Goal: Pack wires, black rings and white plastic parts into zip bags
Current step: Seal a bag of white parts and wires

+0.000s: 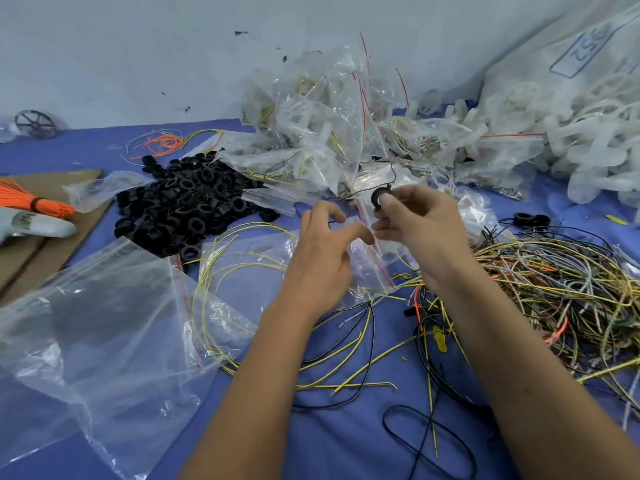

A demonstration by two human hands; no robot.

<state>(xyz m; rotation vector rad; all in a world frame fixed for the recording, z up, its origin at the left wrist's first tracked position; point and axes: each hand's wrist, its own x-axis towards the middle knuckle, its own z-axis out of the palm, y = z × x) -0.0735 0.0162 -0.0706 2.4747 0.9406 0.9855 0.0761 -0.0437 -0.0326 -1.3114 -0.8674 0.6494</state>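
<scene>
Black ring (379, 199) pinched in rt hand (417, 225), wire tangle (554, 289) beside.

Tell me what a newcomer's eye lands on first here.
First, the two hands at centre: the right hand pinches a black ring above a small zip bag that the left hand holds. Then the heap of black rings to the left and the wire tangle to the right, on the blue table.
</scene>
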